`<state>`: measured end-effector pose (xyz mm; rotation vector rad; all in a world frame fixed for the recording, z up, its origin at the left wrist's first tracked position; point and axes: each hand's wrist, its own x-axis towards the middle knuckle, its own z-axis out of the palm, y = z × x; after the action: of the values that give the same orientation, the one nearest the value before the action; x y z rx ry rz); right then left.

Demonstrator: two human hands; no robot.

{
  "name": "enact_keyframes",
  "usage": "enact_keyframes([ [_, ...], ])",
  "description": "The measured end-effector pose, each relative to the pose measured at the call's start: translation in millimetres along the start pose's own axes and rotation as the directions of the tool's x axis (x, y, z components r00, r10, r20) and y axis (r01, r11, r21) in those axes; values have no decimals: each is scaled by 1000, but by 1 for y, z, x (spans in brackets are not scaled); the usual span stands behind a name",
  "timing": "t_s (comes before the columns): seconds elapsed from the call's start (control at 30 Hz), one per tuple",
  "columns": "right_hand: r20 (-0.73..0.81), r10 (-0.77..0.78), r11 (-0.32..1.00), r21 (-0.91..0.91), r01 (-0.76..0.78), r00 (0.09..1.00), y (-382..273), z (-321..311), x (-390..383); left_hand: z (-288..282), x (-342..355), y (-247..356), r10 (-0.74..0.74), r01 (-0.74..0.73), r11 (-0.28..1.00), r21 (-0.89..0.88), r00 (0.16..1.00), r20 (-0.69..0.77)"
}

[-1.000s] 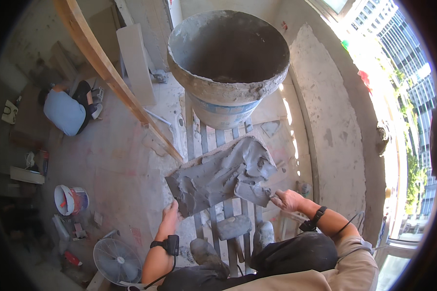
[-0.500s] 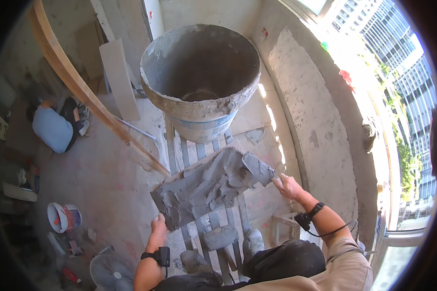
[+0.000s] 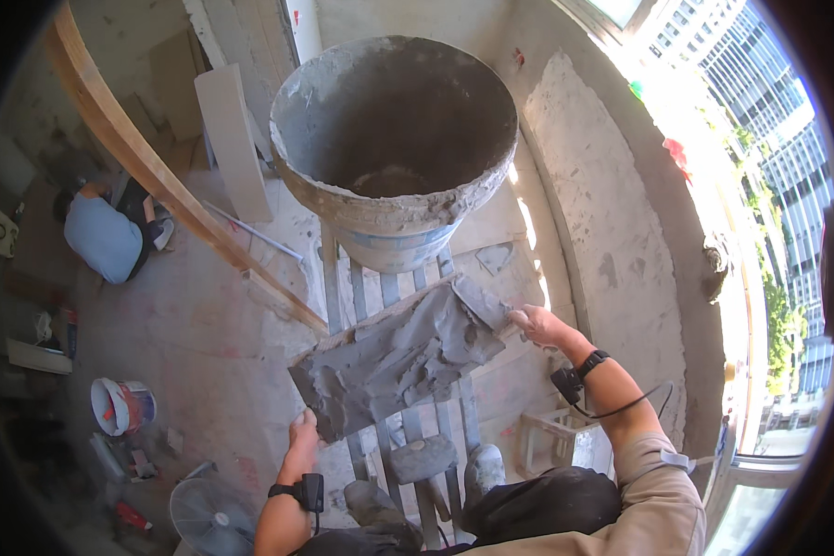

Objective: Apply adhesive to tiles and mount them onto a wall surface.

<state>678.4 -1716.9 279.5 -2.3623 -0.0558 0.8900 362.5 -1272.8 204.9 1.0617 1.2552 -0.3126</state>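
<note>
A rectangular tile spread with wet grey mortar point(image 3: 389, 361) lies tilted across the middle in front of me. My left hand point(image 3: 304, 430) is closed on its near left corner; part of the fingers is hidden under the edge. In my right hand point(image 3: 539, 326) is the handle of a trowel point(image 3: 480, 304), its mortar-smeared blade resting on the tile's far right end. Ridges and swirls mark the mortar. Just beyond the tile stands a large mortar-crusted bucket point(image 3: 394, 199). Between my feet and the tile, a mallet point(image 3: 423, 458) rests on the slats.
Metal slats point(image 3: 387, 289) run beneath the bucket and tile. A long wooden beam point(image 3: 171, 190) slants down at the left. A co-worker point(image 3: 104, 236) crouches far left. Near left are a small paint bucket point(image 3: 122, 408) and a fan point(image 3: 215, 514). A low wall point(image 3: 602, 213) curves along the right.
My right hand and the trowel have shifted slightly left and up along the tile. Mortar at the right end looks flatter. My left hand stays at the corner.
</note>
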Motion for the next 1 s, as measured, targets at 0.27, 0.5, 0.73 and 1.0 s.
enact_keyframes([
  [0.27, 43, 165, 942, 289, -171, 985, 24, -1, -52, -8, -1, 0, 24, -27, 999, 35, 998, 65],
  [0.5, -125, 4, 983, -182, -27, 992, 117, 18, -95, -5, -4, 2, -29, 32, 997, 66, 999, -43],
  [0.73, -81, -317, 933, 149, 326, 945, 41, 97, -111, -2, -13, 12, -10, 8, 999, 50, 999, 39],
  [1.0, 228, -295, 843, -396, 365, 928, 41, 99, -156, -5, -19, 15, -7, 8, 997, 75, 1000, -21],
])
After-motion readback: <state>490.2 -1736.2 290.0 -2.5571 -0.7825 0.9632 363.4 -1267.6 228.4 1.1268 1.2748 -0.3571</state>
